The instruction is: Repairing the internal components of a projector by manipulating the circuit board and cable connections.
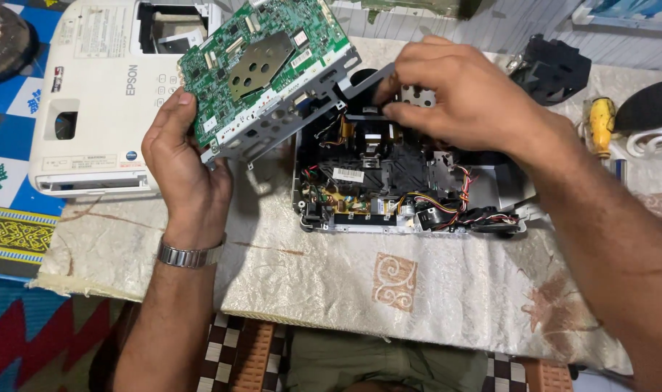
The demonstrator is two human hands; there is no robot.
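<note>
green circuit board (262,62), one only, on its grey metal frame, is lifted and tilted over the left end of the opened projector chassis (407,185), long axis running from lower left to upper right, component face up toward the camera. left hand (182,163) grips its lower left edge, fingers closed on it. right hand (465,98) pinches a small part inside the chassis. one white projector cover (102,94) lies to the left on the cloth-covered table (331,272); one yellow-handled tool (602,125) lies at the right.
</note>
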